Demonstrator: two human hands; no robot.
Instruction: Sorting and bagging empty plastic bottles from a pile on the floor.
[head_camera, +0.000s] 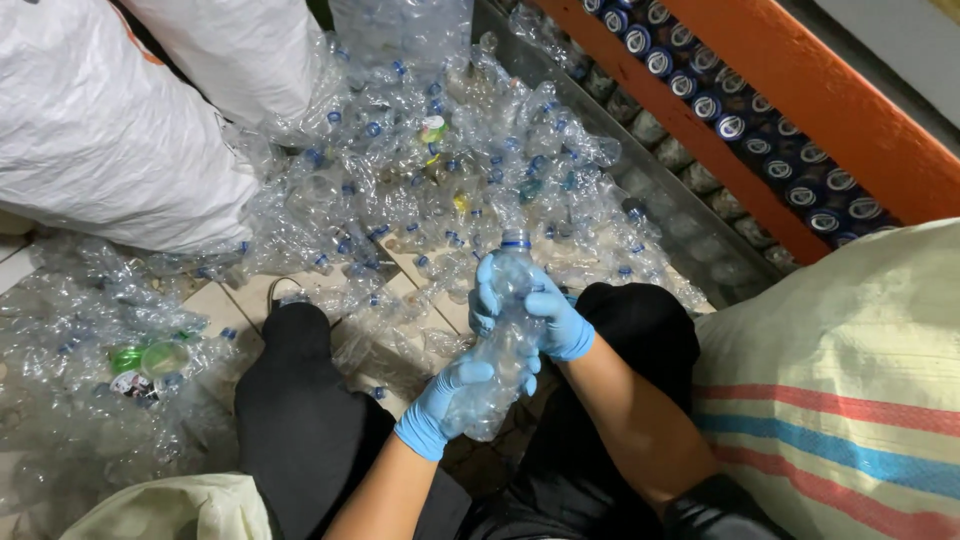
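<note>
Both my hands wear blue gloves and grip one clear crushed plastic bottle (510, 340) with a blue-ringed neck pointing away from me. My right hand (545, 312) wraps the bottle's upper part near the neck. My left hand (452, 400) holds its lower end, close to my lap. The bottle sits between my knees, which are in black trousers.
A big heap of clear crushed bottles (430, 170) covers the tiled floor ahead and at left. White sacks (100, 130) stand at upper left. A woven sack with red and blue stripes (850, 400) is at right. An orange frame (800, 90) with rows of cans runs along the upper right.
</note>
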